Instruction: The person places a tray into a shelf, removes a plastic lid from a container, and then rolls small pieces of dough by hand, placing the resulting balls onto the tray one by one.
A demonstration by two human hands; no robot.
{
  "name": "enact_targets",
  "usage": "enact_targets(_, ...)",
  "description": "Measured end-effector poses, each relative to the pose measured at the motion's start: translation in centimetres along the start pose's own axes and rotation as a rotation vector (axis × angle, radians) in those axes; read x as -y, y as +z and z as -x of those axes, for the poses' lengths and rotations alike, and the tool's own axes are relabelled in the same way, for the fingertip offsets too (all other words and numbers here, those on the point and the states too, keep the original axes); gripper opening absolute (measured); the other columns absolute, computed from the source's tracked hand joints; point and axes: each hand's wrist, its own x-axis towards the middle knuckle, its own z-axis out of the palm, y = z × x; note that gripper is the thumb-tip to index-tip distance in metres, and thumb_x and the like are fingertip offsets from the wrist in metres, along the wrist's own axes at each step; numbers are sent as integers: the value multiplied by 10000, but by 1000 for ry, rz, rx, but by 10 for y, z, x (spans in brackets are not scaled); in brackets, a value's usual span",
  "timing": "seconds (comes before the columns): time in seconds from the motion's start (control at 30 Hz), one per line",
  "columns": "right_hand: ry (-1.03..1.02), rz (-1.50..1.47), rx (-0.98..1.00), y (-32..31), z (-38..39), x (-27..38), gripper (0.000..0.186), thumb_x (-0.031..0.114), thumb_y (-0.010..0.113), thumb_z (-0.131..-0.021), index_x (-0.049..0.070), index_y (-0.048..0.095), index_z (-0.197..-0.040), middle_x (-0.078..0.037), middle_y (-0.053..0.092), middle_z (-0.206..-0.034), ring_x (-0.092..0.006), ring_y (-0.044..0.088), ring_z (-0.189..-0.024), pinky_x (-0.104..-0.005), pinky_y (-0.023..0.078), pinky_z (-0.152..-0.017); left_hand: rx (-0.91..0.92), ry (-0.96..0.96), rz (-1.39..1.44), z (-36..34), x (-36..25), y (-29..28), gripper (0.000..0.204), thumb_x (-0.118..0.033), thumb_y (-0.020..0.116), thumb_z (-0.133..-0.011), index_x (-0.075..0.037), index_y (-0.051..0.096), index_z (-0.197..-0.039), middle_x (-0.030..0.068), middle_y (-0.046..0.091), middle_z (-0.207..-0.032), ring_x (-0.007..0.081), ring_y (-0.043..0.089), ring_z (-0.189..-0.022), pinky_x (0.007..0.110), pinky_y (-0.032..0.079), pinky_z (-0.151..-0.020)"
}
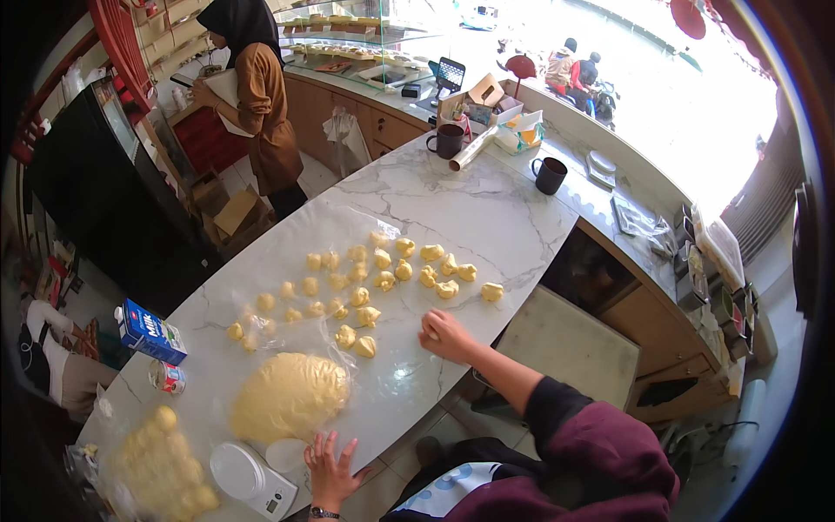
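Observation:
My right hand (439,335) is closed on the marble counter (487,209), right of the loose yellow dough pieces (368,315); what is inside its fingers is hidden. My left hand (330,465) rests with fingers spread at the counter's near edge, just below the large dough mass (287,396) under clear plastic and beside a small pale disc (285,454). A white digital scale (248,483) stands left of that hand. More dough balls (156,448) lie under plastic at the lower left, and another plastic sheet covers part of the scattered pieces.
A milk carton (150,332) and small can (167,377) stand left, dark mugs (550,176) and a wrap roll (472,148) at the back. A stool-like pale surface (570,335) is below the right edge. A co-worker (265,113) stands behind; another person (65,365) is at left.

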Motion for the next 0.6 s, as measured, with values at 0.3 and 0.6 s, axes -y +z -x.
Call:
enact_targets(0.3,-108,-445,296,20,26,13,226,-4,626,-764,71,414,-784,-87,499,-813,-304,516,-759,-376,439,-688,-16,-14,-35,1,-2,-2,713,-578,745,-670,-276,504,-1269,89,353,-1386,346,270,-1336,603,236,-1030)
enact_targets(0.6,-99,-286,355,43,3,35,147,42,611,-768,62,468,-793,-99,500,-819,-305,526,-784,-396,448,-685,-7,-75,-62,8,-3,-2,708,-576,745,-672,-260,494,-1253,87,368,-1367,339,297,-1325,598,244,-1034)
